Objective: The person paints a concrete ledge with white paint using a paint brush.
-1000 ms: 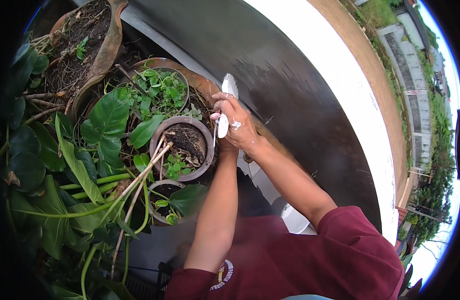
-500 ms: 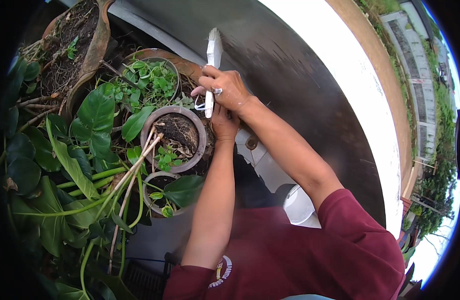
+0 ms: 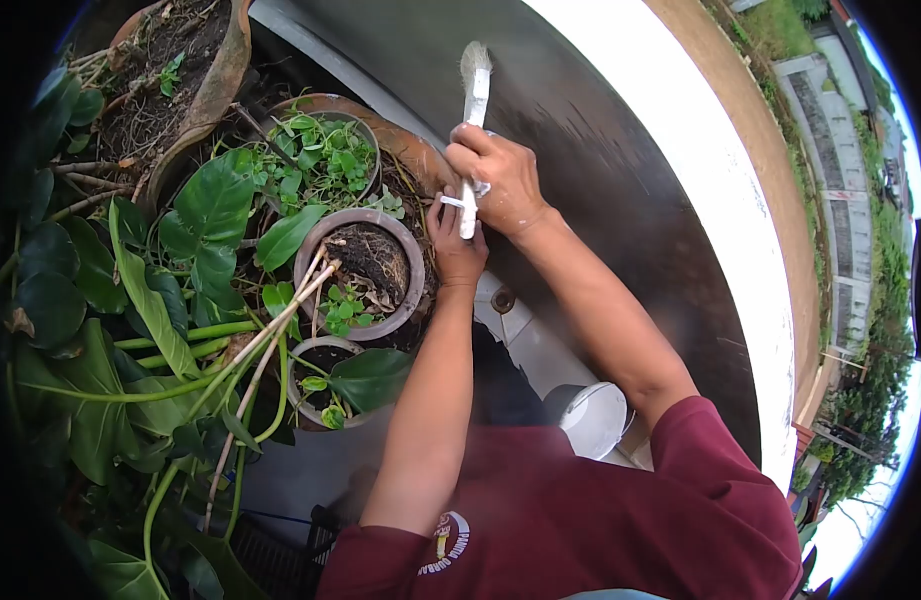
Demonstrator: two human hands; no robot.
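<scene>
My right hand [image 3: 500, 180] is wrapped round the handle of a white brush [image 3: 475, 95]. The brush's pale bristles touch or hover just over the dark wall surface [image 3: 580, 130]; which of the two I cannot tell. My left hand [image 3: 454, 245] is beside the lower end of the handle, near the potted plants, its fingers partly spread and pointing up. Whether it touches the handle is unclear. A round pot [image 3: 417, 275] with soil and roots stands close to the left of it.
Leafy plants [image 3: 210, 220] crowd the left side. A large clay planter [image 3: 215, 105] is at the upper left. A white bucket [image 3: 595, 420] stands by my right elbow. A broad white ledge [image 3: 700, 180] curves along the right of the dark wall.
The brush and my right hand have moved right and slightly up in the view. My left hand's fingers, earlier largely hidden behind the right hand, now show. The whole view has shifted a little.
</scene>
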